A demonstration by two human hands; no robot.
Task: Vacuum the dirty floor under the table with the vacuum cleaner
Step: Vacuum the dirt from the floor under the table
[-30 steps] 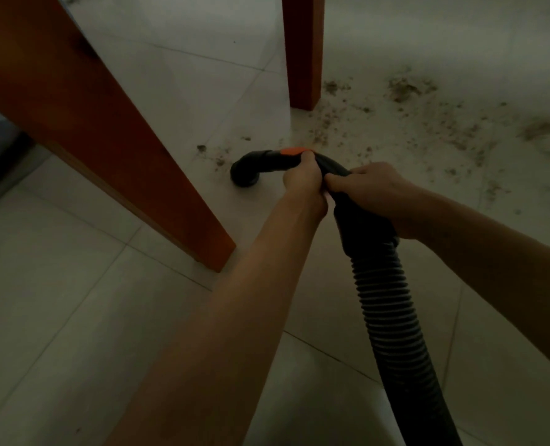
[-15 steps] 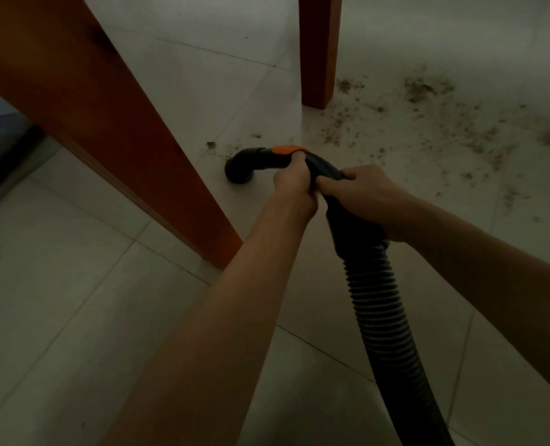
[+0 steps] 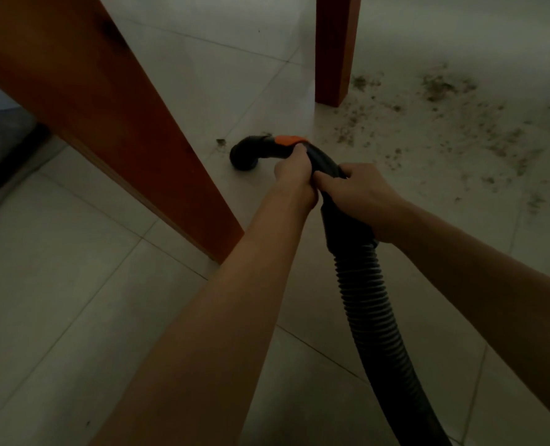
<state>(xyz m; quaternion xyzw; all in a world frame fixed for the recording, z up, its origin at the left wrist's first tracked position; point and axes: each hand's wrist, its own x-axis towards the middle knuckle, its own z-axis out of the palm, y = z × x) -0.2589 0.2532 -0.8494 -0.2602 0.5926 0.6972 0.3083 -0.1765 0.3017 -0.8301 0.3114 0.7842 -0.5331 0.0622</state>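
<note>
A black vacuum hose point(image 3: 373, 304) runs up from the lower right to a curved black handle with an orange button point(image 3: 285, 140). Its open nozzle end point(image 3: 244, 155) points down at the pale tile floor, just left of centre. My left hand point(image 3: 294, 173) grips the handle just behind the orange button. Right behind it, my right hand point(image 3: 362, 197) grips the thick cuff where the ribbed hose joins the handle. Dark dirt specks point(image 3: 444, 123) lie scattered over the tiles to the right of the nozzle. A small clump of dirt point(image 3: 220, 141) lies just left of the nozzle.
A thick orange-brown wooden table leg point(image 3: 112, 117) slants across the left, its foot close to my left forearm. A second table leg point(image 3: 334, 49) stands at the top centre, beside the dirt. A dark strip point(image 3: 3, 140) runs along the far left edge.
The nozzle and both hands have slid a little left and forward over the floor. Several specks near the nozzle's earlier spot are gone. Both grips are unchanged.
</note>
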